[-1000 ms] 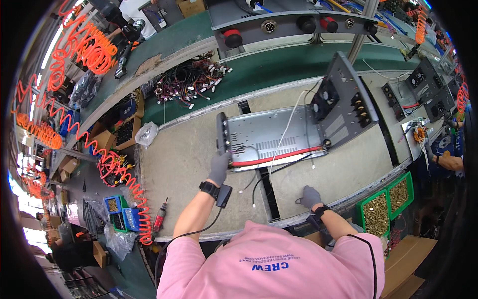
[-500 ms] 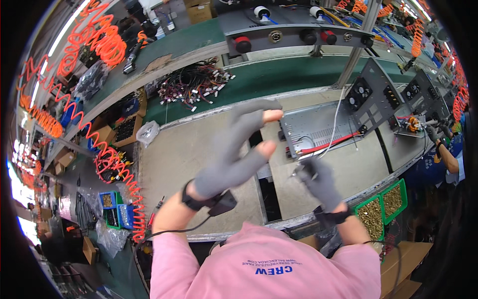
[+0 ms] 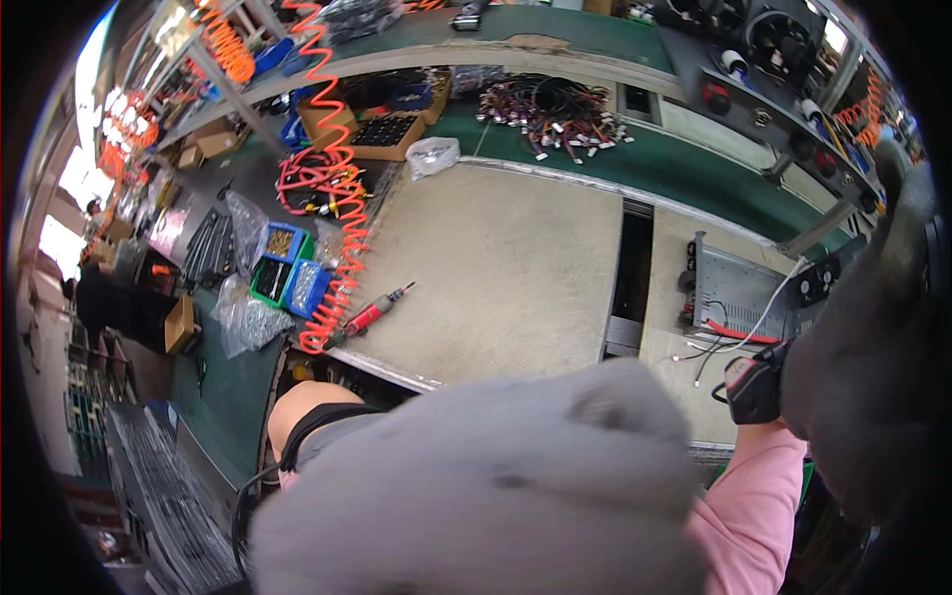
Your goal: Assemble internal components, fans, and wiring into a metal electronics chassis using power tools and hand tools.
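Observation:
My left hand (image 3: 486, 486), in a grey glove, looms large and blurred at the bottom middle, with a black strap on its wrist. Its fingers cannot be made out. At the right edge my right hand (image 3: 858, 347), also gloved in grey, is raised very near the camera, blurred and partly lost in the dark rim. A black and red device (image 3: 754, 385) sits on that wrist. Beyond it stands an open grey metal chassis (image 3: 744, 283) with a red cable bundle (image 3: 739, 332) and loose wires. Whether either hand holds anything is hidden.
A red power screwdriver (image 3: 369, 315) lies at the worktop's (image 3: 496, 268) left front edge, beside a coiled orange air hose (image 3: 347, 208). Blue and green bins (image 3: 283, 263) of small parts stand farther left. A wire harness heap (image 3: 555, 109) lies behind; a dark gap splits the worktop.
Both hands have come from over the worktop up close to the camera. The view has swung left, so the chassis now appears farther right and the screwdriver shows fully.

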A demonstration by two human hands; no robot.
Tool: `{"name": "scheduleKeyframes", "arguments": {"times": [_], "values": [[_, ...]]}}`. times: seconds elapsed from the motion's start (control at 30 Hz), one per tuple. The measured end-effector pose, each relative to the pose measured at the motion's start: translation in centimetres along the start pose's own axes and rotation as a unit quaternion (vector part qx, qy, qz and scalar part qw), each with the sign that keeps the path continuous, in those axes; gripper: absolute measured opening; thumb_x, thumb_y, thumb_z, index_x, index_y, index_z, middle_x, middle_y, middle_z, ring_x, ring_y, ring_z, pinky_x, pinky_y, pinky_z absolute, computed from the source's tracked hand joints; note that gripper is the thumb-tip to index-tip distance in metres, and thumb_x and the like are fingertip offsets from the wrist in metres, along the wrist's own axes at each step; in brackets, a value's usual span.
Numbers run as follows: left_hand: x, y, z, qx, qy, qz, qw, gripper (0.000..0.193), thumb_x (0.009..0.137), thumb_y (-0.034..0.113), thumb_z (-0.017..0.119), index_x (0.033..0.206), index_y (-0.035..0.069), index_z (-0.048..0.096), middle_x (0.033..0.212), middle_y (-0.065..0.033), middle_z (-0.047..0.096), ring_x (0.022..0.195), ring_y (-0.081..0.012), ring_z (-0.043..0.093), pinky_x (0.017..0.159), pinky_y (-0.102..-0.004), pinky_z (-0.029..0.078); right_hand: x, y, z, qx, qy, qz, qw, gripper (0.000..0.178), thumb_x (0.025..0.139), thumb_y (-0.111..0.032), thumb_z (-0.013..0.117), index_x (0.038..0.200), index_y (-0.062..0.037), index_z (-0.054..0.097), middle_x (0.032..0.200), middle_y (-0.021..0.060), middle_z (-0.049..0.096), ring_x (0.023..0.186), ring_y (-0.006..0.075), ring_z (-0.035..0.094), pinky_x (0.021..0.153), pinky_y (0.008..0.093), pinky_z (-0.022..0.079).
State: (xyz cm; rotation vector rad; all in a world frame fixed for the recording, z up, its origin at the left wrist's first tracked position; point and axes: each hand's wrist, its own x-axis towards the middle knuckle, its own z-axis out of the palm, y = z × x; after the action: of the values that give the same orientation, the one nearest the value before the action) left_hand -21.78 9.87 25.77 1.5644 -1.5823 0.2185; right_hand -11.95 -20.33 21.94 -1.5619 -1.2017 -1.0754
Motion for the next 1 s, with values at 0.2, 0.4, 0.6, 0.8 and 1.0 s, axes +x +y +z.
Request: {"name": "scheduleKeyframes", "arguments": {"times": [0.2, 0.4, 0.6, 0.8, 1.0], "values": [[-2.7, 3.2, 0.2, 0.004, 0.135, 0.211, 0.968, 0.014, 0.082, 0.015, 0.052, 0.09, 0.01, 0.061, 0.058, 0.006, 0.047, 0.049, -0.0042, 0.047, 0.051, -0.0244, 0.04, 2.3, -0.7, 7.7, 0.045, -0.001, -0.003, 0.999, 0.039, 0.081, -0.031, 0.057, 0.104, 0.0003, 0.053, 0.093, 0.0083, 0.057, 0.075, 0.0158, 0.049, 0.063, 0.0277, 0.038], [-8.1, 6.1, 2.5, 0.028, 0.431, 0.25, 0.866, 0.023, 0.087, 0.024, 0.043, 0.078, 0.006, 0.054, 0.062, -0.0082, 0.052, 0.054, -0.0214, 0.051, 0.058, -0.0371, 0.044, 3.8, -3.2, 17.9, 0.128, -0.001, 0.004, 0.992, 0.039, 0.081, -0.031, 0.057, 0.104, 0.0, 0.053, 0.094, 0.0079, 0.056, 0.075, 0.0159, 0.049, 0.064, 0.0278, 0.039], [-10.8, 4.1, 4.1, -0.069, 0.485, 0.172, 0.855, 0.041, 0.082, 0.028, 0.042, 0.091, -0.011, 0.05, 0.084, -0.0234, 0.053, 0.081, -0.0402, 0.053, 0.065, -0.0416, 0.046, 5.7, -8.5, 29.1, 0.244, -0.02, 0.011, 0.97, 0.038, 0.081, -0.03, 0.057, 0.104, -0.0004, 0.053, 0.094, 0.0076, 0.056, 0.076, 0.0161, 0.049, 0.065, 0.028, 0.039], [-8.6, 5.7, 4.6, -0.224, 0.49, 0.25, 0.805, 0.034, 0.092, 0.025, 0.039, 0.109, 0.002, 0.057, 0.108, -0.0148, 0.057, 0.094, -0.0307, 0.055, 0.083, -0.0362, 0.042, 5.5, -15.0, 37.2, 0.326, -0.051, 0.043, 0.943, 0.037, 0.082, -0.03, 0.057, 0.104, -0.0008, 0.053, 0.094, 0.0073, 0.055, 0.076, 0.0162, 0.049, 0.066, 0.0281, 0.039], [-19.6, 14.9, 0.5, 0.167, 0.286, -0.261, 0.907, 0.026, 0.07, 0.014, 0.058, 0.094, 0.004, 0.055, 0.086, -0.0129, 0.052, 0.073, -0.0313, 0.052, 0.059, -0.0408, 0.043, 6.9, -18.2, 41.6, 0.327, -0.071, 0.049, 0.941, 0.036, 0.082, -0.029, 0.056, 0.104, -0.0011, 0.053, 0.095, 0.0069, 0.055, 0.076, 0.0164, 0.049, 0.067, 0.0283, 0.039]]}}
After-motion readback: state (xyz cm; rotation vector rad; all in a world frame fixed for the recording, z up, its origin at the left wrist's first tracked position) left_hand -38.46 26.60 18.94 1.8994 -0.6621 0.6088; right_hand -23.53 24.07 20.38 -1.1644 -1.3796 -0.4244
